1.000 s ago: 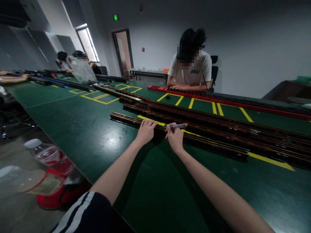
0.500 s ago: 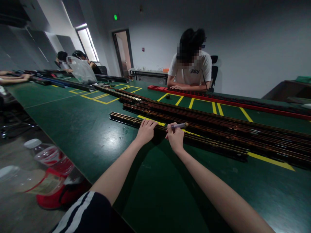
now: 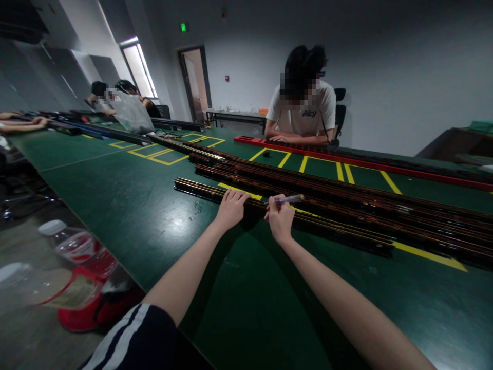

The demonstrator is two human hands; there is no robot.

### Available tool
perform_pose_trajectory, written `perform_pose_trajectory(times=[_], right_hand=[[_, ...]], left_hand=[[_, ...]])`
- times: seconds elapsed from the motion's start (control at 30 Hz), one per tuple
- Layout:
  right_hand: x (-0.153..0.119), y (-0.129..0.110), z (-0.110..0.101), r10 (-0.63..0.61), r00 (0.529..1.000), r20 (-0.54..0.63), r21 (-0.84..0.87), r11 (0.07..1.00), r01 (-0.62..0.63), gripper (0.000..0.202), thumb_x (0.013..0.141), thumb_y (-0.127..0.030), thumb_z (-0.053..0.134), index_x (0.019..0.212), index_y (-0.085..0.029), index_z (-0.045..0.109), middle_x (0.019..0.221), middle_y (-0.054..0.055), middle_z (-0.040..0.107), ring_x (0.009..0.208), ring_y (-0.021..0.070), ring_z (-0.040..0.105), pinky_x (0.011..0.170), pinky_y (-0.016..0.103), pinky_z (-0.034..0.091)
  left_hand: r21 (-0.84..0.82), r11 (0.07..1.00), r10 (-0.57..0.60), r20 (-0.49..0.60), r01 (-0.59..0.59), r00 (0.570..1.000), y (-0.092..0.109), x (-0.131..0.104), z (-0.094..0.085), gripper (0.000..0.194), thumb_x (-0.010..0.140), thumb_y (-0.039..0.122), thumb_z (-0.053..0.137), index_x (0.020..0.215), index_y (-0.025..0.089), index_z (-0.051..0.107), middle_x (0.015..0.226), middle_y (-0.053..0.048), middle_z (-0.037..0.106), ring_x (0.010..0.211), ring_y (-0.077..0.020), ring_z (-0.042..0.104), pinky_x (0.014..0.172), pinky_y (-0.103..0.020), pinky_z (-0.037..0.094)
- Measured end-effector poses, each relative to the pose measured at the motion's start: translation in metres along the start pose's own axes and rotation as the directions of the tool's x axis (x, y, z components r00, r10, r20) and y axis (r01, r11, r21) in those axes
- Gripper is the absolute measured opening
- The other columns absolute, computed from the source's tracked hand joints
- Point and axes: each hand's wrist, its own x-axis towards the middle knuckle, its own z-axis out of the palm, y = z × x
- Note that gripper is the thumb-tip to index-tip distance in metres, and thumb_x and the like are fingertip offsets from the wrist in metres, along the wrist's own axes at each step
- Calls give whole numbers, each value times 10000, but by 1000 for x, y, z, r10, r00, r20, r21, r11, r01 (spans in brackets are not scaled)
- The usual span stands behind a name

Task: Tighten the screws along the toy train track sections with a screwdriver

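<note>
A long, narrow black rail (image 3: 339, 234) with brass-coloured edges lies slantwise on the green table in front of me. Over its left half rests my left hand (image 3: 231, 209), fingers bent across the rail and holding it. My right hand (image 3: 281, 218) is just right of it, closed on a slim pen-like tool (image 3: 288, 199) with a translucent purplish handle and a brownish end. The tool lies nearly level, its thin front end pointing left at the rail between my hands. Its exact tip is too small to make out.
Behind the rail lie several similar rails (image 3: 346, 198) in a bundle. Farther back stretches a red tray (image 3: 246, 140), with a co-worker (image 3: 304, 113) leaning on the table behind it. Yellow tape marks the green table (image 3: 127, 205). Plastic bottles (image 3: 80, 249) stand beyond its left edge.
My right hand and the tool have shifted slightly to the right along the rail. My left hand and the rail have stayed in place.
</note>
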Motion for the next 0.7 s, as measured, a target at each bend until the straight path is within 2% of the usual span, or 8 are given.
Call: perform_pose_trajectory(times=[0.57, 0.7], right_hand=[[0, 1, -1, -18, 1000, 21, -33, 999, 19, 280, 890, -436, 427, 713, -221, 453, 464, -44, 502, 378, 140, 540, 413, 232, 415], [0, 2, -1, -17, 998, 66, -24, 1000, 18, 274, 891, -436, 430, 726, -220, 462, 499, -38, 532, 385, 141, 549, 428, 236, 424]], left_hand=[[-4, 1000, 2, -3, -2, 1000, 0, 0, -1, 426, 836, 71, 378, 1169, 222, 597, 1153, -58, 632, 1125, -221, 523, 1133, -430, 269], [1, 1000, -15, -5, 15, 1000, -1, 0, -1, 435, 819, 58, 382, 1164, 204, 602, 1150, -65, 634, 1131, -230, 518, 1131, -428, 276]])
